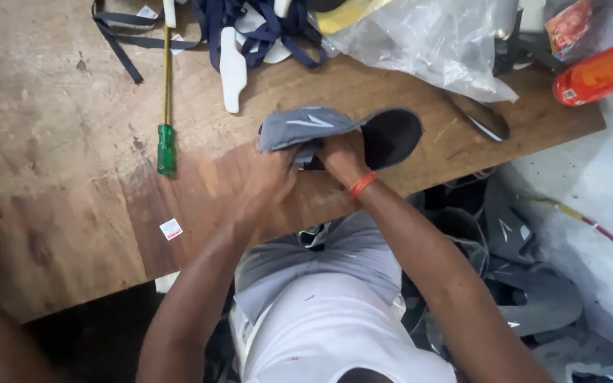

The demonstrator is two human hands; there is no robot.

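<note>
Both hands grip a grey shoe upper [313, 128] at the wooden table's [51, 142] near edge, left hand [267, 177] and right hand [342, 159] closed on it. Its long axis runs left-right (black lining [391, 135] facing right).

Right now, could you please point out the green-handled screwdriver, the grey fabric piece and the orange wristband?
green-handled screwdriver [166, 147]: head view, green handle.
grey fabric piece [306, 125]: head view, folded top.
orange wristband [362, 184]: head view, band's middle.

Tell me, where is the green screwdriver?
In the head view, the green screwdriver lies on the wooden table, left of both hands and the grey shoe piece, below the dark blue straps.
</note>
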